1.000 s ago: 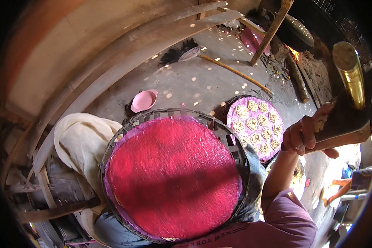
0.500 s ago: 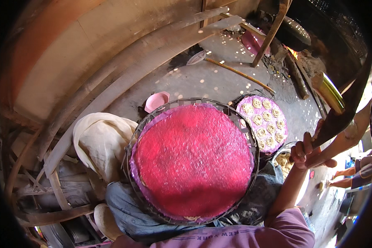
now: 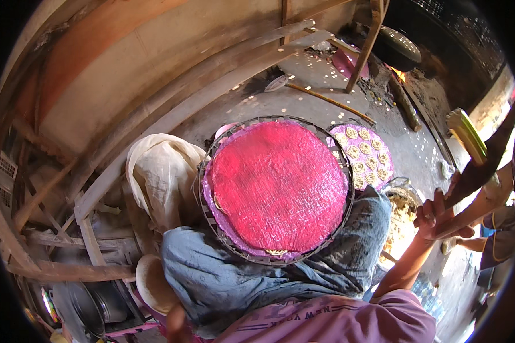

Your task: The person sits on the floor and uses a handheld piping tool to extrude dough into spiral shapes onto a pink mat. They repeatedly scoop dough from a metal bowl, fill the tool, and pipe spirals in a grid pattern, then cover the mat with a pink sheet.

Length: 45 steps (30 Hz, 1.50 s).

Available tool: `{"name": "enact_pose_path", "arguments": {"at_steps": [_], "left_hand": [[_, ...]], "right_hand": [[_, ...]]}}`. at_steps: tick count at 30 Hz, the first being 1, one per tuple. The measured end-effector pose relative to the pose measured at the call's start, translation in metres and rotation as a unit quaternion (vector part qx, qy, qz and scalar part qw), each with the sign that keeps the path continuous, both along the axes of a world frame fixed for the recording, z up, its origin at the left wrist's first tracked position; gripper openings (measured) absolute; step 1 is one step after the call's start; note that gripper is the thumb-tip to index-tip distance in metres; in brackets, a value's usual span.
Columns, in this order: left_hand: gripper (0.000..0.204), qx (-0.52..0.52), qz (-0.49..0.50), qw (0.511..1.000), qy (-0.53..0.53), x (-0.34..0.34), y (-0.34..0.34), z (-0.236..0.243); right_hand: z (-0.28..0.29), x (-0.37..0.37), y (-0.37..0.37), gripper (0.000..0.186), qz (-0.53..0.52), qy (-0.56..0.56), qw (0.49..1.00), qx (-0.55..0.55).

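Observation:
A wide round basket tray [image 3: 199, 197] with a dark woven rim rests on my lap. Wet-looking pink-red cloth [image 3: 280, 183] covers most of it. Purple sheeting [image 3: 214, 216] shows around the cloth, and bits of pale coiled strands [image 3: 276, 252] peek out at the near edge. Up at the right, my right hand [image 3: 438, 217] is closed around a wooden pole [image 3: 475, 210], beside a dark plank [image 3: 486, 166]. Low at the left, a blurred part of my left hand [image 3: 178, 327] shows near a pale bowl [image 3: 154, 284]; its fingers cannot be made out.
Beyond the tray's right side stands a smaller tray of coiled pale rosettes [image 3: 365, 150]. A pot with a pale crumbly mass [image 3: 403, 214] is beside my right knee. Cream cloth [image 3: 166, 177] hangs at the left. Farther off are a long-handled tool [image 3: 329, 102] and a fire [image 3: 400, 75].
The view has shifted, showing more of my lap. My left hand has come into the lower edge as a blur. My right hand keeps its hold on the pole.

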<state>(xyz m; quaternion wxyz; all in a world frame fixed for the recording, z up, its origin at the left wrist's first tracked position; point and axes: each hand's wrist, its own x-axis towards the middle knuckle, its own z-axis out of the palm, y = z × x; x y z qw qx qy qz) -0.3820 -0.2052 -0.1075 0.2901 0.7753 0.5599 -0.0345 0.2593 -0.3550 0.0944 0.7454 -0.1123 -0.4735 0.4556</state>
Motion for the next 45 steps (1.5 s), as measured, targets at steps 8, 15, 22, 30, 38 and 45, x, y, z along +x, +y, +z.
{"name": "enact_pose_path", "arguments": {"at_steps": [8, 15, 22, 30, 38, 45], "left_hand": [[0.01, 0.054, 0.052, 0.997, -0.028, 0.065, 0.05, 0.176], [0.049, 0.16, -0.023, 0.849, -0.503, 0.168, 0.147, 0.247], [0.082, -0.012, -0.159, 0.729, -0.665, 0.25, 0.146, 0.251], [0.096, -0.326, -0.364, 0.471, -0.734, 0.341, 0.111, 0.272], [0.101, -0.362, -0.289, 0.431, -0.774, 0.344, 0.143, 0.327], [0.062, -0.365, -0.171, 0.334, -0.852, 0.332, 0.275, 0.251]], "right_hand": [[-0.021, -0.032, 0.01, 0.129, 0.036, -0.028, 0.993, -0.106], [0.008, -0.054, 0.082, 0.118, 0.097, -0.02, 0.973, -0.207], [-0.039, -0.091, 0.07, 0.106, 0.253, -0.019, 0.917, -0.309], [-0.061, -0.133, 0.015, 0.114, 0.356, -0.119, 0.866, -0.33], [0.002, -0.117, 0.071, 0.138, 0.469, -0.098, 0.833, -0.276], [0.053, -0.097, 0.2, 0.096, 0.261, -0.289, 0.787, -0.478]]}}
